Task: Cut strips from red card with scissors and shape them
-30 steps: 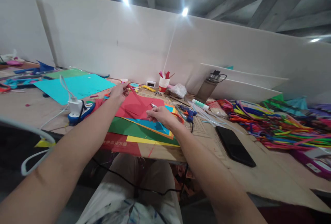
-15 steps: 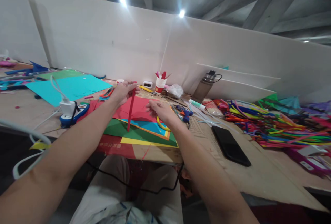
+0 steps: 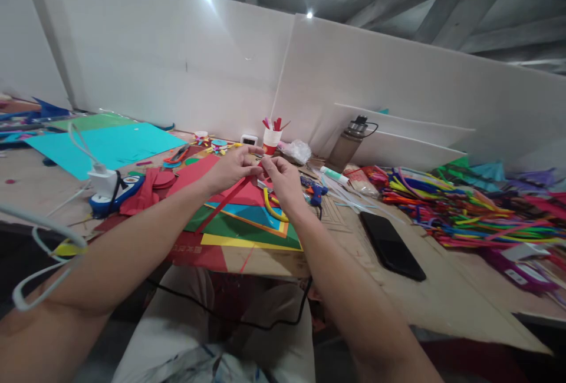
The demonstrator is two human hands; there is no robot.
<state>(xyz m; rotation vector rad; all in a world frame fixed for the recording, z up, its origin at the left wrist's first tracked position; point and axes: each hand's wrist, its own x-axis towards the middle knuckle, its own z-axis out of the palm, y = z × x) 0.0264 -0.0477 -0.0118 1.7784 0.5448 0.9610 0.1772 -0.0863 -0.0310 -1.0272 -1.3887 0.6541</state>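
My left hand (image 3: 236, 169) is pinched on a long, narrow red paper strip (image 3: 223, 203), which slants down toward the near edge of the table. Closed at the fingertips, my right hand (image 3: 282, 181) meets the left one at the strip's upper end, where a bit of red shows between the fingers. Beneath both hands lies a stack of coloured sheets, with red paper (image 3: 194, 175) on top and green paper (image 3: 247, 233) lower down. A tool with curved yellow handles (image 3: 275, 211) rests on the sheets beside my right wrist, its front partly hidden.
Behind the hands stands a paper cup (image 3: 271, 140) of pens. To the right are a blue glue gun (image 3: 317, 192), a glue stick (image 3: 335, 175), a bottle (image 3: 349, 146), a black phone (image 3: 391, 246) and many pipe cleaners (image 3: 464, 209). A power strip (image 3: 117, 194) sits left.
My hands have come together from apart. The left moved right with the red strip, which now slants instead of hanging nearly straight, and the right closed in at its upper end.
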